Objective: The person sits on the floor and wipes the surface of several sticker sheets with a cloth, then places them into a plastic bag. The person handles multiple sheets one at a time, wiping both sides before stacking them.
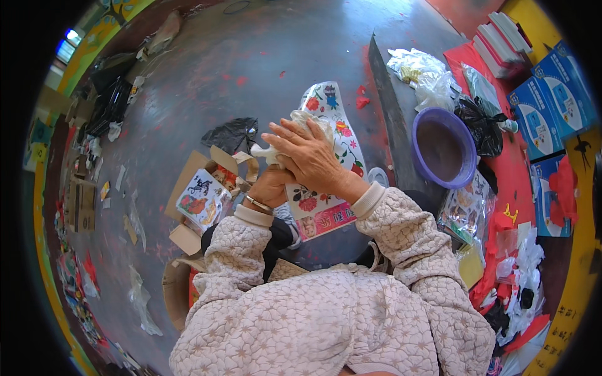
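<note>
Both my hands meet at the middle, around a crumpled off-white cloth point(321, 123). My right hand point(316, 160) lies across it from above, its fingers side by side and curving over the bundle. My left hand point(271, 187), with a bracelet at the wrist, is under the right one and closed on the cloth; its fingertips are hidden. Folds of the cloth stick out to the left and beyond the fingers. Below the hands lies a long white sheet point(349, 149) of colourful flower stickers with a pink printed end, partly covered by my right hand and wrist.
An open cardboard box point(180, 182) with printed sheets stands to the left, beside a black plastic bag point(231, 135). On the right are a purple basin point(416, 147), crumpled clear plastic point(433, 84), blue boxes point(539, 122) and red cloth point(495, 135). Scraps litter the floor at left.
</note>
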A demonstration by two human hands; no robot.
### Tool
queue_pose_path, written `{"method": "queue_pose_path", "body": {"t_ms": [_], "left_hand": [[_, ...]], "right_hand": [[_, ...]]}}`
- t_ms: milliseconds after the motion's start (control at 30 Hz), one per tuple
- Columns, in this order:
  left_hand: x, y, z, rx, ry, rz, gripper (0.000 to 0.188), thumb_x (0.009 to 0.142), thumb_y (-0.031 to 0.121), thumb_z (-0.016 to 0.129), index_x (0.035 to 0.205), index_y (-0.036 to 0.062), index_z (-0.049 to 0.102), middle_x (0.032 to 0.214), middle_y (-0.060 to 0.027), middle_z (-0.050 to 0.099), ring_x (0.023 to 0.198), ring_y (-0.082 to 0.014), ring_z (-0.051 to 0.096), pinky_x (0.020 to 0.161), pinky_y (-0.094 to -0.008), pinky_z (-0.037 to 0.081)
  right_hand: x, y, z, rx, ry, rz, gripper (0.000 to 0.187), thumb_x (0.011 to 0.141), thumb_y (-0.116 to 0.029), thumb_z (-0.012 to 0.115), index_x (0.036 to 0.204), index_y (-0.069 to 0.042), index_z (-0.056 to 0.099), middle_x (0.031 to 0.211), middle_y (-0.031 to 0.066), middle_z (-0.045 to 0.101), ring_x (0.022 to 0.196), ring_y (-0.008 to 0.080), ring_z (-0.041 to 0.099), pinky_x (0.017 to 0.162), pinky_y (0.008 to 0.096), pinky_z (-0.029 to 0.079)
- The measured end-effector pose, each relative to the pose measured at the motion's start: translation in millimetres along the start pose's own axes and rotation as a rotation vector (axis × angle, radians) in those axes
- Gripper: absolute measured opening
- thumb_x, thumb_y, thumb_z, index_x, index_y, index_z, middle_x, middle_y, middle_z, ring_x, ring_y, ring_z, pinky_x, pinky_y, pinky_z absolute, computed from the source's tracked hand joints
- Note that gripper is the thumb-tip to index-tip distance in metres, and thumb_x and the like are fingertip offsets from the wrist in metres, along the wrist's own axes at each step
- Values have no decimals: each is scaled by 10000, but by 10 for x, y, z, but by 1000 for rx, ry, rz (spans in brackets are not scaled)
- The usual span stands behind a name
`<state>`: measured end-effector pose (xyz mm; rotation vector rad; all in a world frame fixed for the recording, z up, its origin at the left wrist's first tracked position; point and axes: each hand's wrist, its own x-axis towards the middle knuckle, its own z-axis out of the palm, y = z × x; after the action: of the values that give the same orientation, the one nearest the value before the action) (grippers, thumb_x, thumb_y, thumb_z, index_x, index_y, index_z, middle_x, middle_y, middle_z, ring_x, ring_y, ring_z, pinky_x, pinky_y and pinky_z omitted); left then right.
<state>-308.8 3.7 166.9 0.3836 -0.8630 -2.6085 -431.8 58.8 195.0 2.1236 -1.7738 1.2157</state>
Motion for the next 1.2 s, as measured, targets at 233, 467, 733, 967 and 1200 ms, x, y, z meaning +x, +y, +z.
{"method": "queue_pose_path", "body": {"t_ms": [233,467,733,967,1200], "left_hand": [[-16,83,-116,-12,-140,-72,481,693,-102,493,1165,-28,441,1122,-182,535,1009,-280,549,882,-390,455],[-130,333,-133,-234,-168,20,554,663,-97,455,1211,-35,397,1135,-207,520,1000,-318,557,846,-438,480],[-102,240,-216,-46,-148,-104,539,692,-90,502,1218,-26,398,1156,-196,515,1006,-292,558,852,-427,472],[-112,307,-307,387,-107,80,535,786,121,599,1247,-19,366,1184,-168,502,1043,-254,532,886,-396,432],[39,301,-352,-213,-165,130,507,843,202,529,1252,-27,336,1194,-189,483,1060,-297,519,890,-453,431]], "right_hand": [[-85,1023,-73,-343,43,330,249,811,-23,470,1052,17,515,969,182,578,878,337,575,736,362,472],[-443,1672,-151,1253,450,1555,251,894,-149,423,1066,16,499,921,121,584,802,244,607,703,416,514],[-110,842,-575,1780,-38,982,314,821,-191,581,1065,1,534,951,114,621,760,182,629,649,297,531],[-80,757,-636,1541,-10,984,266,753,-82,619,991,24,565,881,111,632,694,152,632,609,262,529],[-70,695,-505,1392,-207,1148,276,742,-78,612,979,54,561,867,139,619,660,166,622,581,270,526]]}}
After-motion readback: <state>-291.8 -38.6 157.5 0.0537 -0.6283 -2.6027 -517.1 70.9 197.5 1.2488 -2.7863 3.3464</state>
